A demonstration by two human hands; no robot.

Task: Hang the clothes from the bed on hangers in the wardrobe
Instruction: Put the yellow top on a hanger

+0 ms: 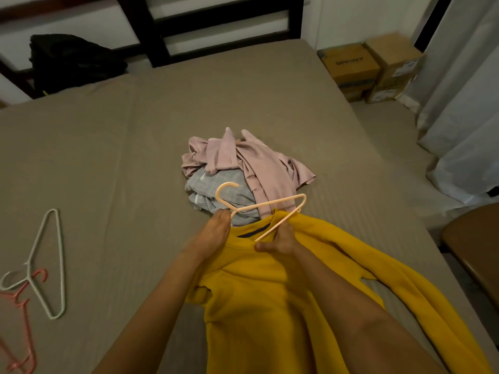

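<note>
Left hand (pixel 216 234) grips the peach hanger (pixel 260 206) just below its hook. Right hand (pixel 280 242) pinches the collar of the yellow sweatshirt (pixel 270 306), where one hanger arm enters the neck opening. The sweatshirt lies at the bed's (pixel 108 157) near edge. A pink garment (pixel 259 160) is piled on a grey checked garment (pixel 216 193) mid-bed. A white hanger (pixel 51 263) and coral hangers (pixel 24 319) lie by the left edge.

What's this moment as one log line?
left grip: holds peach plastic hanger | right grip: holds yellow long-sleeved top | stage: hanger end at collar
</note>
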